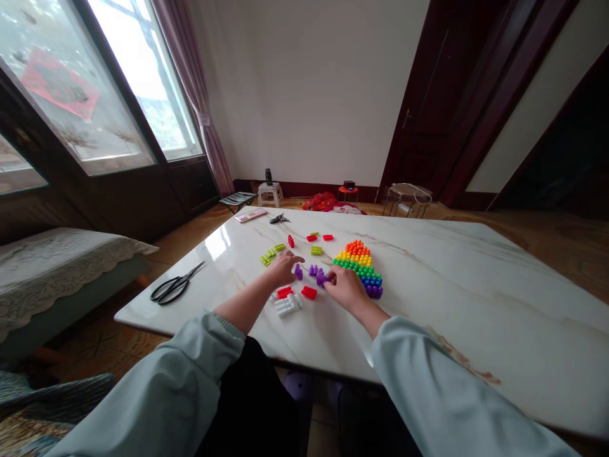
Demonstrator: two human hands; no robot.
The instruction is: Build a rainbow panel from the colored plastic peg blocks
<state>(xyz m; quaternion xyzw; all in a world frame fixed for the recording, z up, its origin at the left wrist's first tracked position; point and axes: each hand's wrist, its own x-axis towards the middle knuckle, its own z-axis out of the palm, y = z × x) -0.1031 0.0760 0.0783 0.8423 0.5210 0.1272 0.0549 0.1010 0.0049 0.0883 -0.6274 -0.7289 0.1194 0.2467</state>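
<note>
My right hand [346, 285] is closed on a small purple plastic peg piece [321, 278], pinched at the fingertips just above the table. My left hand [283, 269] hovers to the left with its index finger stretched out. Right by its fingertips is another purple peg piece [298, 272]; whether they touch is unclear. Between the hands lie more purple pieces [313, 270]. Beside my right hand, partly hidden by it, sits a block of rounded pegs [358, 263] in bands of orange, yellow, green, blue and purple.
White pieces [286, 306] and red pieces [309, 292] lie nearest me. Lime-green pieces [316, 251] and more red ones [328, 237] lie farther back. Black-handled scissors [174, 287], dark pliers [279, 218] and a pink packet [251, 215] rest on the marble table [457, 285].
</note>
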